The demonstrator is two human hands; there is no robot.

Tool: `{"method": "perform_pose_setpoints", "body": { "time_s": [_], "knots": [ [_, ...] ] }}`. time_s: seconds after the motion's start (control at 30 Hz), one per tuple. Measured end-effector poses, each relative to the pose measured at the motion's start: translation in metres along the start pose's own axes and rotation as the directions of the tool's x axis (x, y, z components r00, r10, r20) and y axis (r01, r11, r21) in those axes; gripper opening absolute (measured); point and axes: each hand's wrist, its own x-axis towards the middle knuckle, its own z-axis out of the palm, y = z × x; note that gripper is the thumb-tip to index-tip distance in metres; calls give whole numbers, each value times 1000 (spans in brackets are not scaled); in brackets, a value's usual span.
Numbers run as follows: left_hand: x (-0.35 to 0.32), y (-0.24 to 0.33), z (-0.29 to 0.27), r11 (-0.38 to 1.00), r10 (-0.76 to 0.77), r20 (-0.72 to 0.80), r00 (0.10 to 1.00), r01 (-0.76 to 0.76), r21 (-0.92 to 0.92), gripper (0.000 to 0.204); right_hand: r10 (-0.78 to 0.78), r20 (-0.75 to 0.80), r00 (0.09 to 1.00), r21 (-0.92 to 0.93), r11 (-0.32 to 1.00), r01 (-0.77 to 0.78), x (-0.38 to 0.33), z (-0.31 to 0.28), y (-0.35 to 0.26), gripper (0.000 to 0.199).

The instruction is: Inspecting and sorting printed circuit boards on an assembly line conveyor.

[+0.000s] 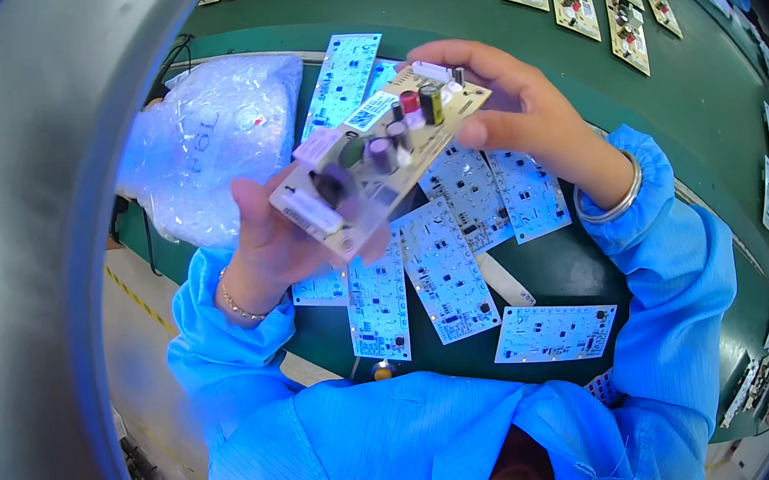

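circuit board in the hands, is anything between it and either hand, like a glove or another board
Nothing visible does. The left hand grips the circuit board bare at its lower end, and the right hand pinches its upper end with bare fingers. The white boards lie apart on the green table beneath.

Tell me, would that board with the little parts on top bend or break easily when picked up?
The circuit board looks stiff: it stays flat, held only at its ends by the left hand and right hand. It probably feels light. The upright parts on top seem the fragile bit.
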Motion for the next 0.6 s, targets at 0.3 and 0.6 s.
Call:
{"method": "perform_pose_setpoints", "body": {
  "time_s": [0.3,0.6],
  "knots": [
    [-1,1,0,997,-53,-78,996,57,50,84,201,61,978,274,938,-211,5,-2,-2,59],
    [1,2,2,996,-86,-22,996,86,13,75,126,22,992,480,869,-121,3,-6,7,52]
  ]
}}
